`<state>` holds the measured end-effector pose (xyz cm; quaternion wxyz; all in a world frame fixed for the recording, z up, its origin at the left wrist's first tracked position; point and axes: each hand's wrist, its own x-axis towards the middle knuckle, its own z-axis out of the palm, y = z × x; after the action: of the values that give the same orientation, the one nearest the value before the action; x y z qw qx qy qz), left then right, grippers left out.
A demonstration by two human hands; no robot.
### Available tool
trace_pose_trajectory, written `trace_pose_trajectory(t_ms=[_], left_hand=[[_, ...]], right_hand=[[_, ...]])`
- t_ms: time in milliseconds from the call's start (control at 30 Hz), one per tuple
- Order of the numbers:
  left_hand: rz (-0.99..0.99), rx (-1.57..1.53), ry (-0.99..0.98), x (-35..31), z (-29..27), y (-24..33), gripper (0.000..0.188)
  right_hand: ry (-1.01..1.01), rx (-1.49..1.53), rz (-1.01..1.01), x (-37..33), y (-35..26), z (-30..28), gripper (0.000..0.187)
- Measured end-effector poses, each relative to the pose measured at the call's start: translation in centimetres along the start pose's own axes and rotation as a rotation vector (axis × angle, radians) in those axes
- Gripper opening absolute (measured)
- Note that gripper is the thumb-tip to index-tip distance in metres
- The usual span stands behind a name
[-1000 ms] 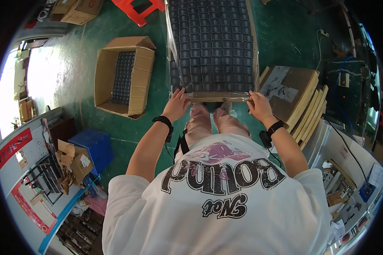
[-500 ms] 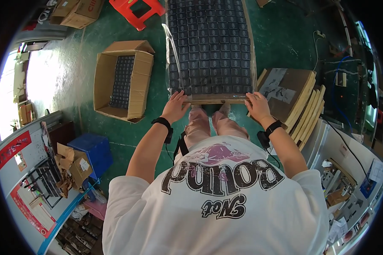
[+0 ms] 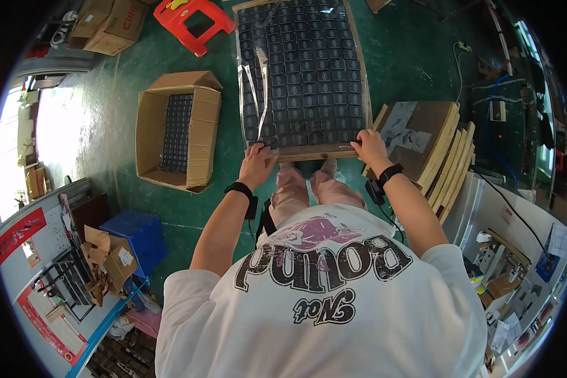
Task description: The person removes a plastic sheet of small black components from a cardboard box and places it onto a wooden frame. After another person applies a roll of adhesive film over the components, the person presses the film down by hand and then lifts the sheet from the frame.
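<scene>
A wooden-edged board [image 3: 321, 155] in front of me carries rows of small black square pieces [image 3: 309, 82], each with a pale oval mark. Clear plastic film [image 3: 261, 94] lies over them, glossy and creased along the left side. At the board's near left corner, my left hand [image 3: 257, 166] has its fingers closed on the film's edge. My right hand [image 3: 370, 148] pinches the film at the near right corner. The fingertips partly hide what lies under them.
An open cardboard box [image 3: 201, 138] with similar black pieces stands on the floor to the left. Stacked wooden boards [image 3: 422, 138] lie close by on the right. Beyond the box is a red plastic stool [image 3: 195, 25]. A blue bin [image 3: 135, 233] sits at the lower left.
My right hand has shifted inward and closed on the film at the right corner. The film's left side has creased further inward over the pieces. The whole view has tilted slightly.
</scene>
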<state>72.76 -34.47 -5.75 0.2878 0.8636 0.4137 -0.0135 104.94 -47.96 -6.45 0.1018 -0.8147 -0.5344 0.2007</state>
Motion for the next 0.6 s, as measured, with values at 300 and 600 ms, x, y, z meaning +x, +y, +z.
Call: trace_pose_trajectory(t_ms=[300,600], left_hand=[[-0.326,-0.014,0.066,0.7,0.3,-1.7,0.032],[-0.498,-0.300,0.343,2.8,2.9,-8.3,0.036]], right_hand=[[-0.071,-0.056,-0.049,0.8,0.8,0.2,0.020],[-0.102,-0.050,-0.050,1.2,0.3,0.2,0.021]])
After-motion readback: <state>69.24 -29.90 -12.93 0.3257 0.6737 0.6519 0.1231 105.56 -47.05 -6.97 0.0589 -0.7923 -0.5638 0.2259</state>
